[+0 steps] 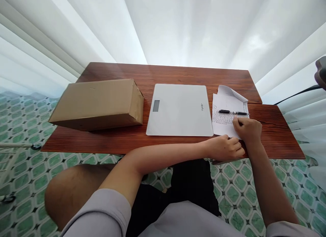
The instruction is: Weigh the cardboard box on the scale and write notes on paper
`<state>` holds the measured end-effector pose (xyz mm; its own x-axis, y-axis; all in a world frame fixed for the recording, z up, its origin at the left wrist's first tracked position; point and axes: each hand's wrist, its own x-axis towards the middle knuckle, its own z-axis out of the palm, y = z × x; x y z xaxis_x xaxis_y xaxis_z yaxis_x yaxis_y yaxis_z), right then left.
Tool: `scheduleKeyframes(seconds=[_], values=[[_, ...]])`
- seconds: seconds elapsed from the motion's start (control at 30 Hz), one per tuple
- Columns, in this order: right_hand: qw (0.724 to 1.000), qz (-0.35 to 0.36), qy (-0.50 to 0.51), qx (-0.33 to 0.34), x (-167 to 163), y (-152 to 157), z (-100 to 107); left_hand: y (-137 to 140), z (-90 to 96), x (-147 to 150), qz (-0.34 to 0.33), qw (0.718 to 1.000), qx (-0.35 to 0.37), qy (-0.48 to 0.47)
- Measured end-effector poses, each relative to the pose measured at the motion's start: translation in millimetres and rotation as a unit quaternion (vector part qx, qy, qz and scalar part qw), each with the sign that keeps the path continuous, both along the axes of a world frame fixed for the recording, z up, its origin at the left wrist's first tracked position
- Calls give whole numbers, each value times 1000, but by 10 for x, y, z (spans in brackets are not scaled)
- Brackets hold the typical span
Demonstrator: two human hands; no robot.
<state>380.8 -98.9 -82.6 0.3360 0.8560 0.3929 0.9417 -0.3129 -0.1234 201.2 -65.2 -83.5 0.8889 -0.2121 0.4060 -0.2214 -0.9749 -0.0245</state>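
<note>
White curtains (178,33) glow behind a wooden table (183,75) above green tiles (236,187).

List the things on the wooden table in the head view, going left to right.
Cardboard box → white scale with a small display → papers with writing.

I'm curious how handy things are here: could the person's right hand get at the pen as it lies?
Most likely yes: the right hand is close beside the pen, which lies uncovered on the papers, and nothing seems to stand between them.
</note>
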Motion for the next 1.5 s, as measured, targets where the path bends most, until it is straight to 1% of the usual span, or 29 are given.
scheduleKeyframes(seconds=[0.13,0.2,0.37,0.5,0.57,0.67,0.8,0.93,1.03,1.13,1.23,1.33,1.4,1.5], values=[[1000,3,-9,-10,8,1,-36,-23,-10,-8,-48,997,46,-42],[1000,4,-16,-14,12,4,-50,-44,17,-46,-58,995,71,-41],[999,7,-23,-22,5,15,-44,-65,130,-284,-46,992,119,-10],[999,17,-35,-17,-11,8,-45,0,191,-623,-14,989,140,-49],[998,26,-48,-10,-12,2,-63,47,232,-827,22,985,156,-63],[997,39,-71,2,-5,-8,-94,111,338,-1135,98,977,176,-69],[993,54,-96,33,16,-14,-120,186,556,-1495,197,960,179,-84],[986,99,-122,57,58,-19,-123,274,799,-1804,290,934,170,-118],[982,117,-129,72,72,-41,-92,345,947,-2023,341,914,162,-149],[980,115,-132,89,23,-71,-29,406,1063,-2233,380,898,160,-151],[977,122,-139,107,-111,-57,59,456,1164,-2440,432,875,152,-155],[970,142,-151,130,-339,33,190,502,1267,-2662,493,846,123,-159],[966,155,-150,142,-544,128,304,532,1333,-2826,539,822,96,-160],[957,183,-144,171,-921,298,483,582,1412,-3081,604,775,57,-176]])
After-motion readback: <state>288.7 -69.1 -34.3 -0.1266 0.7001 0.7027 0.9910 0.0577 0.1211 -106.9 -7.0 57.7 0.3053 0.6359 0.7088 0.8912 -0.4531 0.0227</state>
